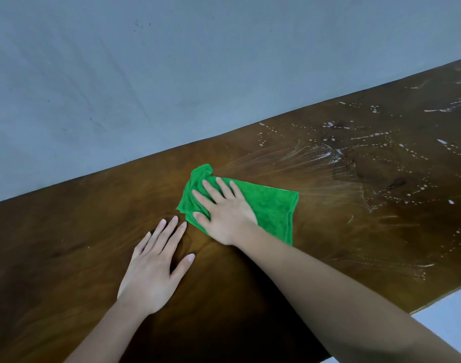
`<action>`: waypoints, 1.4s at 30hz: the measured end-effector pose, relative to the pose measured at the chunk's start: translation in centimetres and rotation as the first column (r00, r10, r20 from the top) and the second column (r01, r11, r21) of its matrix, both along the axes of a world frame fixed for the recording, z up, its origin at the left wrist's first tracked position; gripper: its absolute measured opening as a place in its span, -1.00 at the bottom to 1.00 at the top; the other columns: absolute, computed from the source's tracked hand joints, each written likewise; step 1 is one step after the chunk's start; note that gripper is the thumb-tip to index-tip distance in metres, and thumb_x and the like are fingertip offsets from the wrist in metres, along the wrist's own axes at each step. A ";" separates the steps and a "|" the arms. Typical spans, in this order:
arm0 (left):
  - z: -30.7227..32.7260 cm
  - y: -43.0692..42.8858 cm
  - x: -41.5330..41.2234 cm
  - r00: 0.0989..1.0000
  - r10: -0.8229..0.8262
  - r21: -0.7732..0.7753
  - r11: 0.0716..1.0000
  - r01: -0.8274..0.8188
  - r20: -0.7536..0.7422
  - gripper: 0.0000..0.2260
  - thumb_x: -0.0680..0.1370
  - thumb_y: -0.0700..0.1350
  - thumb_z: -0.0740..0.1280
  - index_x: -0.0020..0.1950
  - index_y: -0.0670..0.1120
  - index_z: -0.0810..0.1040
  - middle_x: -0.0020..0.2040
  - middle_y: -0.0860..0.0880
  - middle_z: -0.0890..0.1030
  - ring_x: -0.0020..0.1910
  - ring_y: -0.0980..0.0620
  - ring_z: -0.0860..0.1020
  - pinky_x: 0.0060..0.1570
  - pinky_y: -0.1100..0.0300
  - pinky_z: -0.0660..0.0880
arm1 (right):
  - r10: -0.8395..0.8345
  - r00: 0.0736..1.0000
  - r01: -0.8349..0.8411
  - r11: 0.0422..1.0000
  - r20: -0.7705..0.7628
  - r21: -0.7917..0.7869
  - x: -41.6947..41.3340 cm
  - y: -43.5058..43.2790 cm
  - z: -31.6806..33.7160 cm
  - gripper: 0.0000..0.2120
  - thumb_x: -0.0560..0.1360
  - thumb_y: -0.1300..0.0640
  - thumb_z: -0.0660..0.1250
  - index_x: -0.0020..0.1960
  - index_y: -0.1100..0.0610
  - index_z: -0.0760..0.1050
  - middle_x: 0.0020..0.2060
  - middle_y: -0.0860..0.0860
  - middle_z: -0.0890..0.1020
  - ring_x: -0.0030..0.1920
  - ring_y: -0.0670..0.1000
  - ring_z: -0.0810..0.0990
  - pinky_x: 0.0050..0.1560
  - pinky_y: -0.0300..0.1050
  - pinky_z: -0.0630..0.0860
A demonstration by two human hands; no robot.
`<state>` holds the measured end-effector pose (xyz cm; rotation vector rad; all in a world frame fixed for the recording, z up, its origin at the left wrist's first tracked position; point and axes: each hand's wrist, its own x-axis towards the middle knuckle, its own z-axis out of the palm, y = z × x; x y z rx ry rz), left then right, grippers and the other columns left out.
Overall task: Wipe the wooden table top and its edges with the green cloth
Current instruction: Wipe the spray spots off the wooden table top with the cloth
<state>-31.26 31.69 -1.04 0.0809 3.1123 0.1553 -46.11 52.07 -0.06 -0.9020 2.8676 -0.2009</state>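
A green cloth point(272, 206) lies flat on the dark wooden table top point(66, 244), bunched at its far left corner. My right hand point(224, 212) presses down on the cloth's left half with the fingers spread. My left hand point(154, 265) rests palm down on the bare wood just left of the cloth, fingers apart, holding nothing. White droplets and foamy streaks point(329, 150) cover the wood to the right of the cloth, with smeared wipe lines leading from them toward it.
A grey-blue wall point(145, 87) stands right behind the table's far edge point(135, 162). The near edge of the table point(433, 302) shows at the lower right, with pale floor point(449, 328) beyond it.
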 end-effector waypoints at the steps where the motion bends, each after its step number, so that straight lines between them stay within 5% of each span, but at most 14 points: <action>1: 0.1 0.0 -0.1 1.000 0.004 0.000 1.000 -0.004 0.007 -0.32 0.67 0.53 -0.24 0.78 0.35 -0.15 0.79 0.27 -0.22 0.74 0.25 -0.31 0.77 0.00 -0.17 | 0.015 1.000 -0.015 1.000 0.001 -0.003 -0.5 -0.7 0.0 -0.31 0.71 -0.40 -0.32 0.79 -0.21 -0.19 0.79 -0.04 -0.16 0.77 0.16 -0.27 0.73 0.29 -0.25; 7: 0.4 -0.1 -1.7 1.000 0.005 0.016 1.000 -0.006 0.001 -0.32 0.69 0.52 -0.22 0.79 0.34 -0.10 0.80 0.26 -0.16 0.76 0.23 -0.26 0.78 -0.03 -0.12 | 0.014 0.999 -0.013 0.999 0.029 -0.040 -5.7 -1.0 0.3 -0.37 0.76 -0.27 -0.27 0.80 -0.16 -0.14 0.79 -0.08 -0.12 0.78 0.06 -0.22 0.75 0.17 -0.23; 17: -0.1 -0.6 -9.2 1.000 0.003 -0.023 1.000 -0.003 -0.004 -0.32 0.70 0.50 -0.24 0.80 0.30 -0.15 0.81 0.23 -0.16 0.76 0.21 -0.28 0.77 0.01 -0.16 | -0.222 0.975 0.222 0.975 -0.007 -0.007 -16.7 7.0 0.7 -0.35 0.75 -0.29 -0.31 0.80 -0.13 -0.13 0.79 -0.06 -0.12 0.78 0.07 -0.16 0.74 0.17 -0.17; 29: -0.2 -0.7 -12.5 0.999 -0.031 -0.034 0.999 0.031 -0.013 -0.30 0.70 0.49 -0.26 0.81 0.26 -0.12 0.82 0.19 -0.14 0.78 0.16 -0.23 0.79 -0.06 -0.06 | -0.612 0.790 0.612 0.790 0.002 0.004 -22.7 20.0 0.6 -0.33 0.75 -0.32 -0.20 0.81 -0.13 -0.07 0.80 -0.01 -0.04 0.79 0.13 -0.10 0.75 0.21 -0.11; 36: -0.1 -0.6 -12.9 0.999 -0.032 -0.033 0.999 0.031 -0.004 -0.28 0.69 0.50 -0.28 0.81 0.25 -0.11 0.82 0.18 -0.13 0.79 0.13 -0.21 0.79 -0.07 -0.05 | -0.386 0.923 0.386 0.922 -0.004 0.025 -18.6 9.3 0.8 -0.21 0.65 -0.46 -0.31 0.80 -0.18 -0.11 0.79 -0.03 -0.10 0.78 0.18 -0.15 0.74 0.27 -0.12; 42: 0.0 0.0 -13.9 0.999 -0.033 -0.043 0.999 0.033 0.001 -0.29 0.69 0.49 -0.27 0.81 0.25 -0.10 0.82 0.17 -0.13 0.79 0.13 -0.21 0.78 -0.04 -0.10 | -0.168 0.986 0.168 0.985 0.000 0.024 -16.1 0.2 0.5 -0.27 0.69 -0.38 -0.31 0.80 -0.15 -0.14 0.79 -0.02 -0.13 0.78 0.18 -0.21 0.74 0.28 -0.20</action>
